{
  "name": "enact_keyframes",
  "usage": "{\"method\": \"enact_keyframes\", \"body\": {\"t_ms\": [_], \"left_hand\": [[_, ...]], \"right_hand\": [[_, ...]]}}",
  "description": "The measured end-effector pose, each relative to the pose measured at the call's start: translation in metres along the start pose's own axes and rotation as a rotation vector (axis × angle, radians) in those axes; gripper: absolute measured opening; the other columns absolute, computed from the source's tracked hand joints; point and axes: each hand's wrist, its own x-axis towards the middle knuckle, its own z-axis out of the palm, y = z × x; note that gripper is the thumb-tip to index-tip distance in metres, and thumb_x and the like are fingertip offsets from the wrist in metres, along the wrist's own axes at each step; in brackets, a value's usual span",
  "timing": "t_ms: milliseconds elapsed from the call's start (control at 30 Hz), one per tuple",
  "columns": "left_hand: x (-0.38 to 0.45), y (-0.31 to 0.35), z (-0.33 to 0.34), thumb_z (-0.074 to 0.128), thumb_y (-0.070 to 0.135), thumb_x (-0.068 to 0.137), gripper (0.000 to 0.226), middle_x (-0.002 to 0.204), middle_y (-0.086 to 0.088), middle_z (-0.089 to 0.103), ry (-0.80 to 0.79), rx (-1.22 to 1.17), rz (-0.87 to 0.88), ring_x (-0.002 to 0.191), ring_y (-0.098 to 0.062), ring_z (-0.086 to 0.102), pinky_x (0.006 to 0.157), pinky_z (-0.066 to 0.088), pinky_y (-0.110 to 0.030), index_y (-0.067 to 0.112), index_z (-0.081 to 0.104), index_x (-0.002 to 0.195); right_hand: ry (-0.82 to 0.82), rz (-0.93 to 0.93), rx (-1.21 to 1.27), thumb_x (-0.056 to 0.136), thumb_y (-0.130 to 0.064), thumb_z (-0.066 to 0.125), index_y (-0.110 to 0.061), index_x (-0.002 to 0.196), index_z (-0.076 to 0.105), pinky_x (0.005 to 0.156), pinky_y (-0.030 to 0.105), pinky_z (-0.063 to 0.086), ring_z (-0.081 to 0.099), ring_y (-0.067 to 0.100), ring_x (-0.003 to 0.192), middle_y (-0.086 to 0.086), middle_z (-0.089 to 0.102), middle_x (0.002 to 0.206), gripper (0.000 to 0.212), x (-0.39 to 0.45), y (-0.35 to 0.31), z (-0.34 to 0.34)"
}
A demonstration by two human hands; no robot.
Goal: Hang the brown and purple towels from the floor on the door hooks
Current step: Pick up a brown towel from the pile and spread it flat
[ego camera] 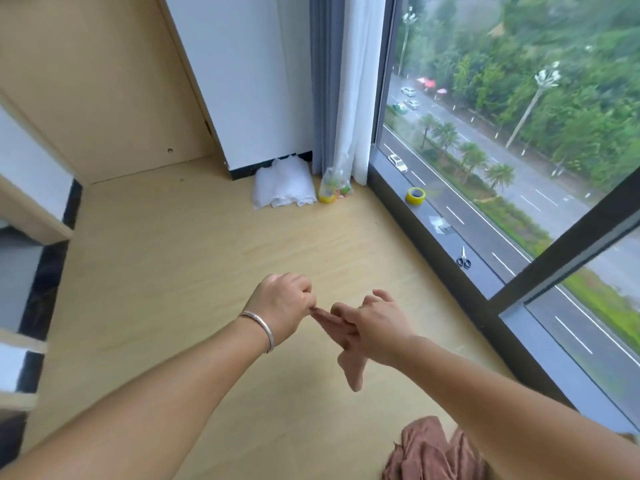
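Brown towel (pixel 349 355) hangs above the floor (pixel 194 258), pinched by the left hand (pixel 282 308) and gripped by the right hand (pixel 377 323); the light pinch could slip, dropping it.

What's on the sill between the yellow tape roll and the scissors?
Head view: only a small clear plastic scrap lies on the dark window sill between the yellow tape roll and the small scissors.

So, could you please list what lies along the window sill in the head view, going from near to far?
Scissors → a flat clear scrap of plastic or tape → yellow tape roll, all resting on the dark window sill.
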Motion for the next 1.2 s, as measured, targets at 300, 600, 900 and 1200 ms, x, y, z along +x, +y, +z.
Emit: {"method": "enact_keyframes", "body": {"t_ms": [300,600,900,1200], "left_hand": [[-0.096,0.027,-0.059,0.054,0.029,0.094,0.016,0.104,0.009,0.059,0.035,0.102,-0.282,0.097,-0.017,0.054,0.076,0.032,-0.027,0.028,0.069,0.099],[-0.16,0.042,-0.086,0.052,0.031,0.096,0.019,0.106,0.007,0.058,0.061,0.097,-0.435,0.1,-0.017,0.054,0.08,0.038,-0.03,0.027,0.07,0.099],[-0.241,0.033,-0.068,0.045,0.038,0.098,0.024,0.108,0.011,0.055,-0.06,0.107,-0.62,0.105,-0.011,0.052,0.08,0.036,-0.027,0.033,0.067,0.106],[-0.304,0.019,-0.037,0.047,0.034,0.098,0.022,0.102,0.011,0.056,-0.115,0.053,-0.714,0.1,-0.012,0.053,0.074,0.034,-0.026,0.032,0.069,0.1]], "right_hand": [[0.028,-0.192,-0.162,0.081,-0.029,0.046,-0.029,0.086,0.065,0.095,0.038,0.03,0.045,0.022,0.098,-0.007,0.062,0.085,0.02,-0.045,-0.057,-0.044],[-0.062,-0.132,-0.232,0.088,-0.028,0.042,-0.025,0.104,0.069,0.114,0.047,0.014,0.039,0.024,0.118,-0.001,0.062,0.105,0.032,-0.087,-0.072,-0.058],[-0.166,-0.246,-0.227,0.08,-0.022,0.045,-0.028,0.071,0.052,0.102,0.032,0.034,0.052,0.021,0.091,-0.009,0.048,0.067,0.013,-0.119,-0.081,-0.033],[-0.184,-0.255,-0.222,0.076,-0.015,0.045,-0.028,0.079,0.046,0.081,0.032,0.035,0.046,0.023,0.07,-0.01,0.043,0.061,0.014,-0.125,-0.107,-0.008]]}}
